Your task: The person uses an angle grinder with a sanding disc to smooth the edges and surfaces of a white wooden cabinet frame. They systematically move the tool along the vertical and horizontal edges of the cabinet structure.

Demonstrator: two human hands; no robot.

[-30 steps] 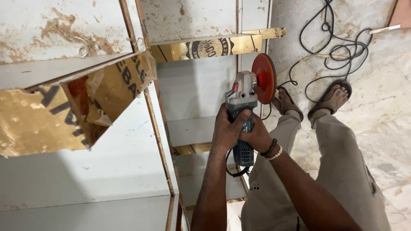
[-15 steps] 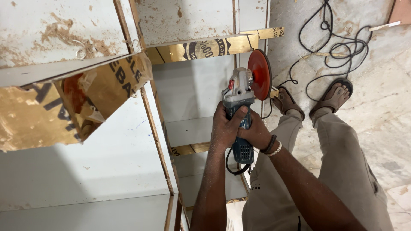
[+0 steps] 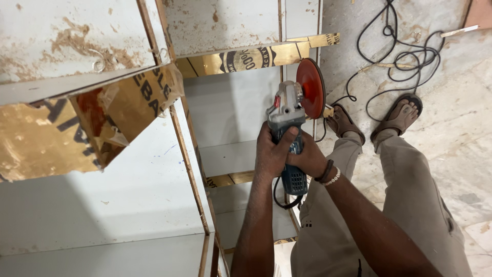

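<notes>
Fingers (image 3: 279,146) of the left hand (image 3: 271,154) are wrapped tight around the blue body of an angle grinder (image 3: 289,123), thumb laid across its top. The right hand (image 3: 310,159) is closed on the same body from the other side, just behind the left, its fingers curled under and partly hidden — both hands are touching one another on the tool. A dark band and a beaded bracelet (image 3: 330,177) are worn on the right wrist.

The grinder is held upright in front of the body, its grey head uppermost, with a red disc (image 3: 311,88) mounted on edge and set against the front edge of a white shelf unit (image 3: 230,118). A black cord (image 3: 282,197) is seen looping from the grinder's lower end.

Gold-coloured protective film (image 3: 246,59) is noted along a shelf edge above the disc, and a torn, peeling sheet of it (image 3: 102,118) hangs at the left. Sandalled feet (image 3: 400,115) are planted on a pale stone floor (image 3: 451,149), where a black cable (image 3: 405,56) lies in loose coils — well apart from the disc.
</notes>
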